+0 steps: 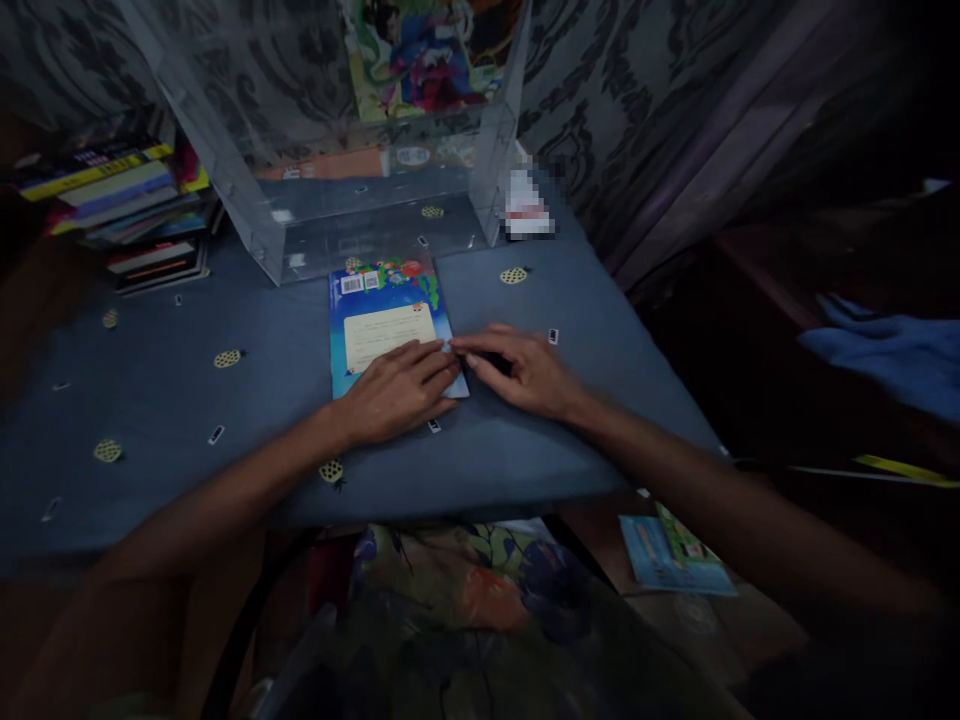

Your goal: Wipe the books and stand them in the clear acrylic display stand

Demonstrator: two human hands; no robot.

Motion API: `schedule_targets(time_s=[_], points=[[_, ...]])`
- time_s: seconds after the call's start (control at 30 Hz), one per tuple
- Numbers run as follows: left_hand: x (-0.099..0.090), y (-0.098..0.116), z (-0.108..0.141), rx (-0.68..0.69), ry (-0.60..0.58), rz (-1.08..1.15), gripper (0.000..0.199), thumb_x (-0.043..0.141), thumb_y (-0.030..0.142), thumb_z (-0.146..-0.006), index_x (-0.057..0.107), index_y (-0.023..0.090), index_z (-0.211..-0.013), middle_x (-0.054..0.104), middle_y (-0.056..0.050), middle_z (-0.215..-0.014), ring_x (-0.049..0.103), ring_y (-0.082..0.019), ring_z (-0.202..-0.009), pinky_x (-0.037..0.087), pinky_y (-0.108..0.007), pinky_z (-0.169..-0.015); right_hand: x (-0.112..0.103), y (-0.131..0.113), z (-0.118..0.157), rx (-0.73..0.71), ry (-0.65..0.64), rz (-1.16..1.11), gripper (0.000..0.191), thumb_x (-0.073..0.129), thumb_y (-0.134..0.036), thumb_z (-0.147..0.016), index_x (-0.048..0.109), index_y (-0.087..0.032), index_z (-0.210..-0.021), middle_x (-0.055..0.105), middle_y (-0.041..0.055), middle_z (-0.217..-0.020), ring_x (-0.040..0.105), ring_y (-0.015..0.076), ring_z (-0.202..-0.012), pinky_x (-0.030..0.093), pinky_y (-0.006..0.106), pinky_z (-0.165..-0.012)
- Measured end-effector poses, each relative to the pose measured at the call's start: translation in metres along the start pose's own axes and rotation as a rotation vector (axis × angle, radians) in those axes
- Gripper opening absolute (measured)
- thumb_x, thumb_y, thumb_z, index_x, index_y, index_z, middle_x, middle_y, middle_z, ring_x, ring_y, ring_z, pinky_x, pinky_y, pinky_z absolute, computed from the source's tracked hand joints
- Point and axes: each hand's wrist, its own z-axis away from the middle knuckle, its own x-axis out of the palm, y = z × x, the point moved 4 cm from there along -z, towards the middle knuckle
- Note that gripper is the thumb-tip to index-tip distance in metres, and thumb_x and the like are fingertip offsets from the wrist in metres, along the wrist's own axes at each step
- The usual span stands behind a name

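Note:
A blue book (390, 300) with a cream text panel and barcodes lies flat on the grey-blue tablecloth, its back cover facing up. Across its lower part my left hand (401, 392) rests palm down, fingers stretched out to the right. My right hand (521, 370) is at the book's right edge, index finger and thumb reaching toward that edge with a gap between them. The fingertips of both hands nearly meet there. Neither hand grasps anything that I can see.
A clear acrylic rack (262, 240) stands behind the book, with a colourful picture book (435, 60) on it. Stacked books (142, 200) sit at the back left. A white item (529, 205) is right of the rack. Below the table's right side lie more books (667, 555).

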Motion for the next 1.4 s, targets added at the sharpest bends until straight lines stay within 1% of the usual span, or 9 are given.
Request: schedule_targets(time_s=[0.17, 0.53, 0.7, 0.9, 1.03, 1.13, 1.23, 1.3, 1.4], points=[[0.001, 0.003, -0.001, 0.015, 0.063, -0.021, 0.032, 0.047, 0.037, -0.104, 0.063, 0.013, -0.116, 0.070, -0.013, -0.119, 0.062, -0.026, -0.124, 0.055, -0.041, -0.100, -0.004, 0.000, 0.011, 0.055, 0.003, -0.070, 0.027, 0.054, -0.026, -0.096, 0.075, -0.020, -0.113, 0.076, 0.0056, -0.091, 0.070, 0.0182, -0.078, 0.054, 0.030, -0.072], [0.000, 0.010, 0.000, 0.060, 0.174, -0.114, 0.032, 0.042, 0.030, -0.106, 0.066, 0.009, -0.112, 0.073, -0.014, -0.109, 0.066, -0.026, -0.119, 0.058, -0.038, -0.096, -0.005, -0.003, 0.013, -0.007, -0.001, -0.086, 0.027, 0.053, -0.026, -0.097, 0.075, -0.018, -0.109, 0.073, 0.0061, -0.087, 0.066, 0.0162, -0.072, 0.052, 0.029, -0.068], [0.001, 0.010, 0.000, 0.051, 0.170, -0.122, 0.030, 0.044, 0.029, -0.105, 0.066, 0.009, -0.111, 0.073, -0.013, -0.108, 0.066, -0.025, -0.118, 0.059, -0.038, -0.093, -0.006, -0.005, 0.012, -0.050, 0.005, -0.099, 0.025, 0.053, -0.025, -0.098, 0.074, -0.020, -0.111, 0.074, 0.0052, -0.087, 0.066, 0.0157, -0.074, 0.053, 0.029, -0.071], [0.001, 0.010, 0.000, 0.074, 0.190, -0.144, 0.033, 0.044, 0.031, -0.105, 0.068, 0.009, -0.107, 0.074, -0.013, -0.106, 0.068, -0.025, -0.116, 0.059, -0.036, -0.093, -0.006, -0.013, 0.014, -0.161, -0.012, -0.065, 0.024, 0.053, -0.022, -0.097, 0.074, -0.018, -0.109, 0.072, 0.0042, -0.080, 0.067, 0.0150, -0.070, 0.054, 0.028, -0.067], [-0.001, 0.014, 0.000, 0.063, 0.090, -0.179, 0.034, 0.043, 0.029, -0.106, 0.067, 0.007, -0.114, 0.074, -0.015, -0.114, 0.065, -0.025, -0.120, 0.055, -0.036, -0.098, -0.007, -0.020, 0.018, -0.263, -0.044, 0.009, 0.023, 0.053, -0.018, -0.097, 0.074, -0.017, -0.106, 0.074, 0.0063, -0.084, 0.068, 0.0171, -0.078, 0.056, 0.030, -0.071], [-0.005, 0.021, 0.011, 0.019, -0.042, -0.201, 0.037, 0.042, 0.023, -0.105, 0.058, 0.006, -0.134, 0.065, -0.018, -0.135, 0.057, -0.027, -0.132, 0.050, -0.041, -0.105, -0.007, -0.025, 0.025, -0.329, -0.067, 0.040, 0.025, 0.053, -0.016, -0.097, 0.074, -0.018, -0.110, 0.076, 0.0073, -0.089, 0.069, 0.0189, -0.085, 0.058, 0.034, -0.079], [-0.010, 0.028, 0.032, -0.048, -0.141, -0.177, 0.043, 0.042, 0.017, -0.103, 0.049, 0.008, -0.144, 0.054, -0.018, -0.148, 0.048, -0.026, -0.141, 0.044, -0.043, -0.112, -0.005, -0.028, 0.032, -0.331, -0.109, 0.100, 0.026, 0.055, -0.018, -0.097, 0.072, -0.019, -0.116, 0.077, 0.0087, -0.102, 0.069, 0.0218, -0.096, 0.057, 0.040, -0.088], [-0.013, 0.030, 0.049, -0.086, -0.149, -0.157, 0.045, 0.042, 0.015, -0.102, 0.047, 0.008, -0.146, 0.053, -0.018, -0.149, 0.046, -0.026, -0.142, 0.041, -0.042, -0.113, -0.004, -0.028, 0.035, -0.317, -0.129, 0.138, 0.027, 0.056, -0.019, -0.097, 0.072, -0.018, -0.119, 0.076, 0.0097, -0.108, 0.068, 0.0231, -0.099, 0.057, 0.041, -0.088], [-0.019, 0.031, 0.076, -0.137, -0.070, -0.157, 0.044, 0.043, 0.012, -0.100, 0.050, 0.008, -0.143, 0.057, -0.018, -0.145, 0.049, -0.027, -0.139, 0.041, -0.043, -0.113, -0.005, -0.028, 0.039, -0.304, -0.153, 0.170, 0.029, 0.056, -0.021, -0.097, 0.070, -0.018, -0.122, 0.076, 0.0105, -0.112, 0.068, 0.0241, -0.100, 0.057, 0.043, -0.087]])
